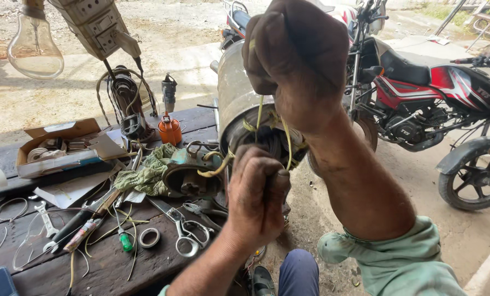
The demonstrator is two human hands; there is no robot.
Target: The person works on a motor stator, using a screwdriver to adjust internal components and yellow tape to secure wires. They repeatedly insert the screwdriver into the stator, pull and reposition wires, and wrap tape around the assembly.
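A grey metal motor housing [235,93] stands at the edge of the dark wooden bench [108,263], its open end with windings facing me. My right hand [297,57] is raised above it, clenched on a yellow string [260,112] that runs down into the windings. My left hand [257,194] is lower, in front of the housing's opening, fingers closed around a thin tool or the string's other end; which one is hidden by the fingers. Yellow sleeving [215,170] loops out beside it.
Scissors [183,230], a tape roll [149,238], a screwdriver [125,241], pliers, a wrench and wire scraps lie on the bench. A green rag [149,172], an open cardboard box [58,148], an orange can [170,130], a hanging bulb [34,46] and socket board are behind. Red motorcycles [431,87] stand right.
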